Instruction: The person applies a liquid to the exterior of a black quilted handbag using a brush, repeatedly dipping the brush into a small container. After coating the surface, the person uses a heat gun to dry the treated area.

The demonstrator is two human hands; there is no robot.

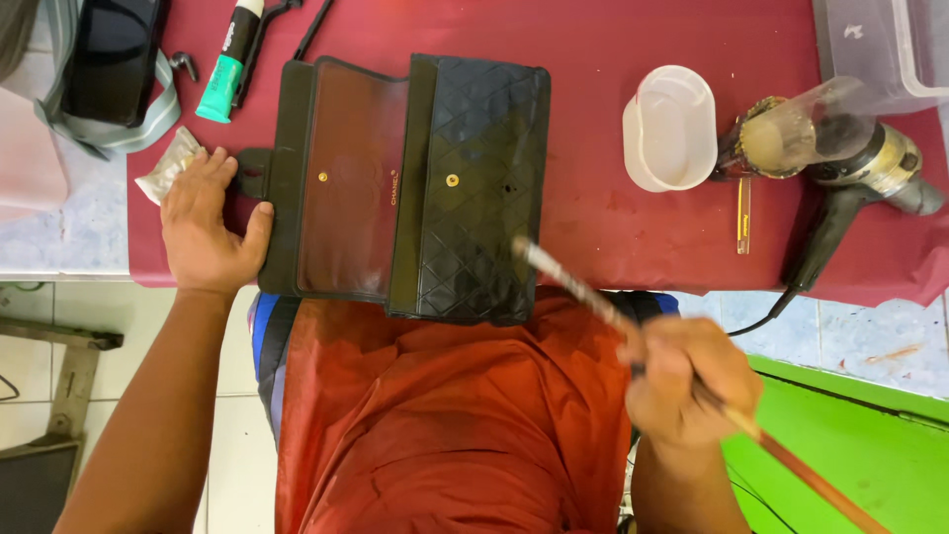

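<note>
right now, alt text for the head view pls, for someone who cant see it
A person's left hand presses flat on the flap edge of an open black quilted handbag on a red table cover, while the right hand holds a long brush over it. A white cup and hair dryer lie alongside.

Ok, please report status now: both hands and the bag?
Left hand flat on black quilted bag, left edge. Right hand gripping brush, tip over bag. Bag open on red table. Nothing blocking.

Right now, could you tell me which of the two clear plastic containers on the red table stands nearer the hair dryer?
The large clear tub at the top right corner, just above the hair dryer; the small oval cup sits further left.
</note>
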